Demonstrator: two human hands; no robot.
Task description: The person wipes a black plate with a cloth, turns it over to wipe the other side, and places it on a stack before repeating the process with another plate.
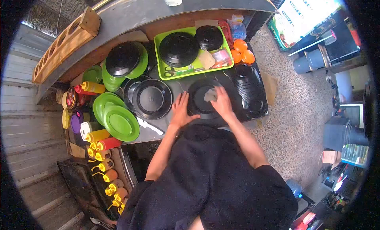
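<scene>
**Hands at a black plate**

The left hand [182,110] lies spread, fingers apart, against the left rim of the black plate [199,105]. The right hand [222,104] curls over a pale wipe [210,95], pinching it down on the plate. The plate lies flat and face up between the hands. It is round, with no long axis. Beyond the fingertips sits a green tray [158,52]. The writing on the sign [304,12] far right is too small to read.
</scene>
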